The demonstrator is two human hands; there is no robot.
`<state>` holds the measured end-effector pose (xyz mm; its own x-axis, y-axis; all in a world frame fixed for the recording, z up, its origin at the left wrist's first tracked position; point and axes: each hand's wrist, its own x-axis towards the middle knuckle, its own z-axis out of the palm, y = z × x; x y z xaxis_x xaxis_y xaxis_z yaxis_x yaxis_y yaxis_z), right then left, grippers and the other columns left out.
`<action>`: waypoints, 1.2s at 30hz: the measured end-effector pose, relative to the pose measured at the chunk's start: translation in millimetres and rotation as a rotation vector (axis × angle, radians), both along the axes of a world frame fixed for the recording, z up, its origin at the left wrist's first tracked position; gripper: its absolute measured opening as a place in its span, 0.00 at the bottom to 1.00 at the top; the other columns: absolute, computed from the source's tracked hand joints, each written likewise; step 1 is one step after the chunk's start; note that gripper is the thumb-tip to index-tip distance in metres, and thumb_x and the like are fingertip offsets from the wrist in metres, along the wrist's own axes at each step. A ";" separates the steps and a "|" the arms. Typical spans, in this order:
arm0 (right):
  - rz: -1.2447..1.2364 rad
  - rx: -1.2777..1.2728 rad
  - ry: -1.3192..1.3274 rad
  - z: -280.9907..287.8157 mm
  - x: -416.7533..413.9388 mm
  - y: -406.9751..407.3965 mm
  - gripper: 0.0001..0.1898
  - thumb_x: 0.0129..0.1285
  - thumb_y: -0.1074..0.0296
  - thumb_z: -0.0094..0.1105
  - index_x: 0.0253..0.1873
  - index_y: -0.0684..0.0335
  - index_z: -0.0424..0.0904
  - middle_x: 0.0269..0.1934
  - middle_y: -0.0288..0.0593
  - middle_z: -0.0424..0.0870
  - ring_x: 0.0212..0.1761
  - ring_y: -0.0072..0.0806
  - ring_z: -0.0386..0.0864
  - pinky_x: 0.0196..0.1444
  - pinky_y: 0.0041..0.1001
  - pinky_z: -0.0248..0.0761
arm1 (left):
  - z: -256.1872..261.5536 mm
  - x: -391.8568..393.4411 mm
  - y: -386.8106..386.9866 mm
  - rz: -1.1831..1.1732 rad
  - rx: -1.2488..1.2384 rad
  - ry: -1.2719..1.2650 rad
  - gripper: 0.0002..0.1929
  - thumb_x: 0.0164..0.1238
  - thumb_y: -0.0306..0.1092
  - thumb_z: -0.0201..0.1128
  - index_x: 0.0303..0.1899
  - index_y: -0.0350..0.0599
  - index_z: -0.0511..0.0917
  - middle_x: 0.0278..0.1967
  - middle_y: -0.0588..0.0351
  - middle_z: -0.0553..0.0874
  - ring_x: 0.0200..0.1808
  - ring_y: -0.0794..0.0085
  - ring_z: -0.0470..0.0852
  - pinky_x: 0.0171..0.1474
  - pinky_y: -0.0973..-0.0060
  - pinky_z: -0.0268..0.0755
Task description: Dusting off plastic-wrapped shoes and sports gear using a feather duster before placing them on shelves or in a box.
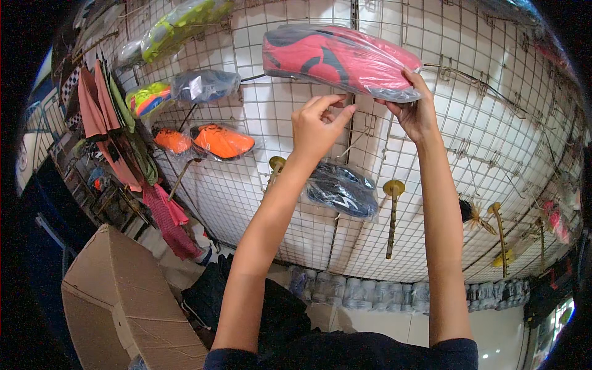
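Observation:
A red and black shoe (337,60) in a clear plastic bag is level against the wire grid wall, high in front of me. My right hand (416,108) grips its right end, fingers beneath and thumb on the near side. Just below the shoe is my left hand (319,120), loosely curled with a gap between thumb and fingertips and nothing in it. Lower down, a dark bagged shoe (344,189) with a white mark sits on the grid, partly behind my left forearm.
Bagged orange shoes (222,141), a dark bagged shoe (206,86) and yellow-green shoes (180,30) hang at left. Brass-coloured display pegs (393,217) jut from the grid. A cardboard box (138,296) stands lower left. Clothes (106,101) hang beyond it; wrapped items (360,293) line the floor.

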<state>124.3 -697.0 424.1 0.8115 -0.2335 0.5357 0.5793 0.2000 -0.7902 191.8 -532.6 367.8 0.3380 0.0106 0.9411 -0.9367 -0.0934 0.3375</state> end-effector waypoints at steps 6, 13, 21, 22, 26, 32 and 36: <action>0.057 0.022 0.028 2.4 1.9 1.5 0.24 0.59 0.51 0.51 0.50 0.68 0.67 0.39 0.46 0.78 0.33 0.31 0.82 0.30 0.18 0.79 | 10.8 -6.8 -14.1 0.022 0.027 0.041 0.11 0.49 0.34 0.69 0.33 0.40 0.82 0.25 0.57 0.84 0.20 0.80 0.79 0.24 0.85 0.69; 0.264 0.042 -0.071 33.5 2.2 -8.4 0.26 0.62 0.53 0.45 0.51 0.77 0.63 0.42 0.57 0.74 0.37 0.46 0.80 0.29 0.21 0.81 | 26.6 3.9 -20.5 -0.065 -0.138 0.079 0.06 0.53 0.30 0.64 0.31 0.39 0.82 0.19 0.54 0.82 0.19 0.75 0.81 0.24 0.81 0.70; 0.242 0.196 -0.021 62.4 10.0 -23.2 0.23 0.63 0.62 0.41 0.47 0.85 0.61 0.41 0.69 0.72 0.36 0.54 0.79 0.31 0.24 0.82 | 30.4 1.4 -13.5 0.032 -0.035 -0.044 0.07 0.53 0.34 0.65 0.29 0.40 0.81 0.21 0.50 0.82 0.20 0.70 0.81 0.26 0.77 0.71; 0.235 0.191 0.010 61.2 10.5 -22.9 0.23 0.63 0.62 0.41 0.47 0.85 0.62 0.40 0.69 0.73 0.35 0.52 0.80 0.29 0.24 0.82 | 29.2 2.4 -13.1 0.014 -0.028 -0.020 0.07 0.53 0.34 0.64 0.29 0.39 0.81 0.22 0.49 0.82 0.20 0.69 0.81 0.26 0.77 0.71; 0.183 0.170 0.043 56.5 11.8 -29.4 0.22 0.62 0.61 0.41 0.47 0.82 0.64 0.39 0.66 0.74 0.31 0.51 0.80 0.27 0.23 0.82 | 32.3 2.3 -20.8 -0.051 -0.004 -0.046 0.07 0.53 0.33 0.64 0.28 0.40 0.81 0.22 0.49 0.82 0.21 0.66 0.81 0.26 0.75 0.72; 0.253 0.217 0.037 65.2 12.3 -23.9 0.21 0.65 0.64 0.37 0.50 0.83 0.61 0.46 0.67 0.70 0.43 0.55 0.77 0.35 0.27 0.82 | 37.8 5.2 -21.8 0.113 0.048 -0.245 0.07 0.52 0.34 0.65 0.28 0.40 0.82 0.19 0.53 0.82 0.20 0.72 0.82 0.25 0.80 0.71; 0.400 0.203 0.024 70.6 23.5 -45.9 0.24 0.67 0.62 0.31 0.54 0.84 0.57 0.50 0.69 0.66 0.47 0.57 0.74 0.38 0.28 0.81 | 31.7 0.9 -31.8 0.111 0.077 -0.230 0.07 0.52 0.35 0.66 0.28 0.42 0.82 0.20 0.52 0.82 0.20 0.71 0.82 0.25 0.79 0.71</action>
